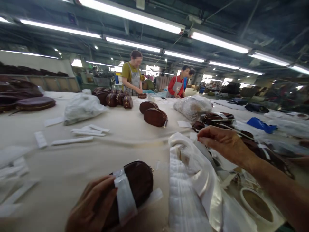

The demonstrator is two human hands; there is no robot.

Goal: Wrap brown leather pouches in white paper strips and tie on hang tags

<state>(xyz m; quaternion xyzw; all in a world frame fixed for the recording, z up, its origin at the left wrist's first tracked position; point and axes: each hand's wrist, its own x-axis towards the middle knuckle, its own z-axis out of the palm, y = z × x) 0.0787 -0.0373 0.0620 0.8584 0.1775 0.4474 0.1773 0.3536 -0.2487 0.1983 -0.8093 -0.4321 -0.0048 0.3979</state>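
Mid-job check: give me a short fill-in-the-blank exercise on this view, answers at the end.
1. The left hand holds a brown pouch with a ____ strip across it.
2. The bright item beyond the right hand is coloured ____.
3. The top under the grey apron is ____.

Missing words: white; blue; red.

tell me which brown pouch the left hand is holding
The nearest brown pouch, with a white strip across it, gripped by the left hand; the upright pair of pouches behind has no strip and no hand on it.
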